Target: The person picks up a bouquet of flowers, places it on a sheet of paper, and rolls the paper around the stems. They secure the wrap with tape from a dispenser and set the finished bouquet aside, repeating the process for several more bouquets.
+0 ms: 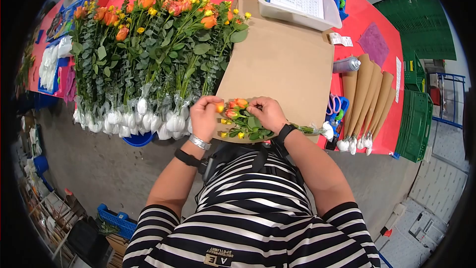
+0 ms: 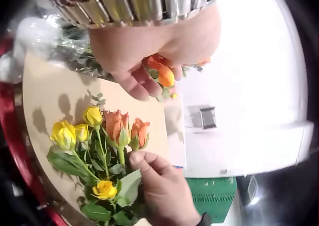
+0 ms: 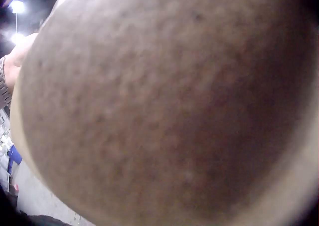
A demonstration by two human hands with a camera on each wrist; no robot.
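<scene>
In the head view a small bunch of orange and yellow roses (image 1: 237,111) lies at the near edge of a brown paper sheet (image 1: 282,64). Its stems run right to a white wrapped end (image 1: 327,131). My left hand (image 1: 204,118) is just left of the blooms, pinching an orange-yellow petal (image 2: 165,76) at its fingertips. With thumb and forefinger my right hand (image 1: 268,115) pinches the bunch just below an orange rose (image 2: 140,132). Yellow roses (image 2: 65,135) stand beside it in the left wrist view. Blurred brown skin blocks most of the right wrist view.
Many rose and eucalyptus bunches (image 1: 163,44) with white wrapped ends lie on the left. Behind the paper stands a white plastic bin (image 1: 297,20) with printed sheets. A spray can (image 1: 347,64), pink-handled scissors (image 1: 333,104) and brown paper cones (image 1: 364,89) lie right on the red table (image 1: 364,17).
</scene>
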